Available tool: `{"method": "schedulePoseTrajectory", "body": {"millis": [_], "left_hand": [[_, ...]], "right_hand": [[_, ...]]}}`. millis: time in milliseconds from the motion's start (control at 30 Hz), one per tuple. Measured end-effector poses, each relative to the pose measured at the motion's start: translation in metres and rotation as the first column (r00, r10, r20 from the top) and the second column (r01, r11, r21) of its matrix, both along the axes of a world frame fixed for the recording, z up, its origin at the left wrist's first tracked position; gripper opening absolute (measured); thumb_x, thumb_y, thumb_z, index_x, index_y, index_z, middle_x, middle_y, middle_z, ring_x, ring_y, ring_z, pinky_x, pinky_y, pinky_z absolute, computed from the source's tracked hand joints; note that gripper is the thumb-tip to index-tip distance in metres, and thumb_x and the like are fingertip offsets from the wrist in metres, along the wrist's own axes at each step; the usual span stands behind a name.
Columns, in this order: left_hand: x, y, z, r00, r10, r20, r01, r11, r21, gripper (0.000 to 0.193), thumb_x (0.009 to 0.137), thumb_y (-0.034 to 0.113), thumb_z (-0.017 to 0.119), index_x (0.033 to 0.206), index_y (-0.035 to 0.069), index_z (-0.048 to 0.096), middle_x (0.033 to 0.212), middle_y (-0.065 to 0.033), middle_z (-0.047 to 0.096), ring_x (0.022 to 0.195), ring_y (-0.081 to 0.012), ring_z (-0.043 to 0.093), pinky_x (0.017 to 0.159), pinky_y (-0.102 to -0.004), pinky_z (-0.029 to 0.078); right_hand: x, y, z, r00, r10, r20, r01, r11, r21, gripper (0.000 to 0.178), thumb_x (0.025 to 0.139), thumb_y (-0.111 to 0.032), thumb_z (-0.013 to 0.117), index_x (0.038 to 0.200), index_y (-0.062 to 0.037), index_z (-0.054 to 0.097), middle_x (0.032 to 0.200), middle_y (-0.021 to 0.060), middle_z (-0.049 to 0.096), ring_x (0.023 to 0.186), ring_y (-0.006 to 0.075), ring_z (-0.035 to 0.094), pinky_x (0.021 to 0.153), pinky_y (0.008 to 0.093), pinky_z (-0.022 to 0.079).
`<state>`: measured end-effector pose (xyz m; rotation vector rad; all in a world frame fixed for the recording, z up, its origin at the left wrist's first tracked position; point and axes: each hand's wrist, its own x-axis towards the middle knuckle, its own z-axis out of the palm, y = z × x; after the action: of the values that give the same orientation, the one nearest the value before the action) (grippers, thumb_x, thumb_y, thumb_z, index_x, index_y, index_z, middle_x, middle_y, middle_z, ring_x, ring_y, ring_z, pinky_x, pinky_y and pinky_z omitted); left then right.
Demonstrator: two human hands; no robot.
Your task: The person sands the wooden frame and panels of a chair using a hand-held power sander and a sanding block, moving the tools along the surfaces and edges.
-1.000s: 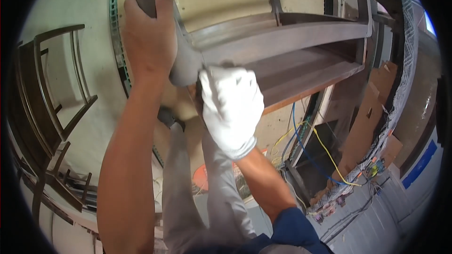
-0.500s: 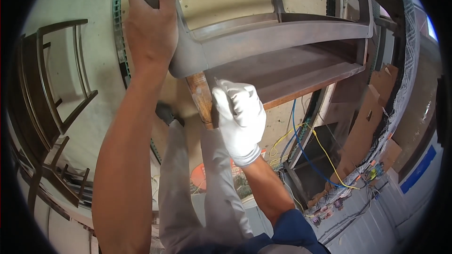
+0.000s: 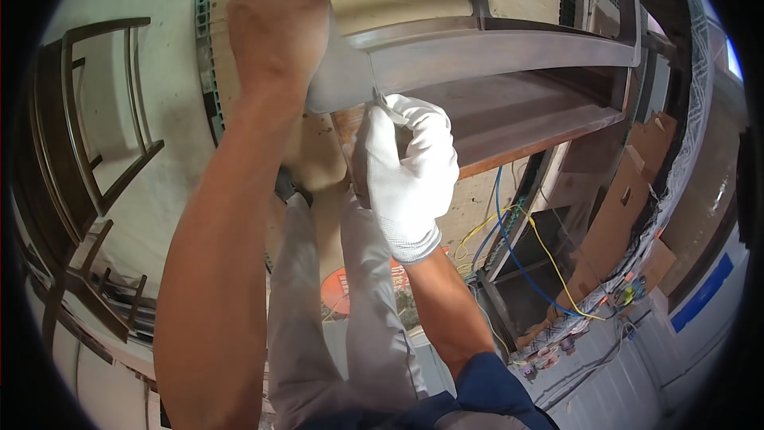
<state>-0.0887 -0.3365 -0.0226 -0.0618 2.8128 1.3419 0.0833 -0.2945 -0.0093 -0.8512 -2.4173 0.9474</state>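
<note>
Bare left hand [image 3: 274, 28] clenched round chair frame [image 3: 493, 52], gloved right hand [image 3: 406, 163] against its leg

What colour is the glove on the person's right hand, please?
White; the glove on the right hand shows in the head view.

Chair frame [image 3: 493, 52] close above legs [image 3: 334, 302]
</note>
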Motion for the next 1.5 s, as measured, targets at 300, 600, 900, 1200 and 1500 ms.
{"method": "schedulePoseTrajectory", "body": {"millis": [300, 600, 900, 1200, 1500], "left_hand": [[0.0, 0.002, 0.004, 0.997, 0.008, 0.079, -0.011, 0.999, 0.043, 0.06, 0.101, 0.042, 0.06, 0.139, -0.004, 0.055, 0.115, -0.0308, 0.069, 0.11, -0.0439, 0.067, 0.099, -0.0462, 0.051], [0.0, -0.017, -0.014, 0.998, -0.066, 0.003, 0.064, 0.98, 0.188, 0.064, 0.103, 0.044, 0.057, 0.144, -0.003, 0.049, 0.117, -0.0285, 0.069, 0.113, -0.0451, 0.066, 0.101, -0.0485, 0.049], [0.17, -0.097, 0.075, 0.969, -0.067, 0.239, -0.14, 0.644, 0.752, 0.039, 0.101, 0.003, 0.062, 0.138, -0.008, 0.056, 0.129, -0.0243, 0.069, 0.116, -0.0277, 0.071, 0.099, -0.0368, 0.055], [0.178, -0.124, 0.014, 0.703, 0.09, 0.706, -0.645, 0.5, 0.578, 0.025, 0.108, 0.018, 0.057, 0.108, -0.004, 0.07, 0.099, -0.0083, 0.073, 0.089, -0.0116, 0.069, 0.075, -0.0276, 0.057], [0.143, -0.088, -0.015, 0.784, 0.06, 0.617, -0.509, 0.632, 0.585, 0.019, 0.106, 0.012, 0.058, 0.11, -0.001, 0.072, 0.091, -0.0099, 0.065, 0.064, -0.016, 0.066, 0.055, -0.0294, 0.051]], "right_hand": [[-0.003, 0.0, 0.001, 0.997, 0.011, 0.073, -0.013, 0.999, 0.03, 0.015, 0.087, -0.003, 0.078, 0.09, -0.0068, 0.064, 0.091, 0.0105, 0.069, 0.069, 0.028, 0.066, 0.061, 0.0359, 0.054], [0.047, 0.02, 0.033, 0.962, 0.112, 0.248, -0.142, 0.984, 0.106, 0.017, 0.088, -0.002, 0.076, 0.101, -0.0102, 0.068, 0.1, 0.0083, 0.071, 0.083, 0.0273, 0.07, 0.07, 0.0357, 0.055], [0.01, -0.029, 0.08, 0.82, 0.506, 0.267, -0.52, 0.854, -0.023, 0.026, 0.089, 0.0, 0.076, 0.112, -0.0051, 0.066, 0.109, 0.0122, 0.067, 0.096, 0.0294, 0.067, 0.082, 0.0365, 0.055], [-0.029, 0.022, 0.048, 0.733, 0.627, 0.263, -0.67, 0.732, 0.124, 0.032, 0.101, -0.012, 0.059, 0.13, -0.0025, 0.068, 0.116, 0.0135, 0.07, 0.106, 0.0249, 0.068, 0.09, 0.039, 0.056], [-0.075, 0.073, 0.015, 0.915, 0.075, 0.396, -0.038, 0.994, -0.101, 0.038, 0.111, -0.029, 0.048, 0.125, -0.0017, 0.069, 0.088, 0.0038, 0.067, 0.075, 0.0088, 0.061, 0.057, 0.0249, 0.056]]}}
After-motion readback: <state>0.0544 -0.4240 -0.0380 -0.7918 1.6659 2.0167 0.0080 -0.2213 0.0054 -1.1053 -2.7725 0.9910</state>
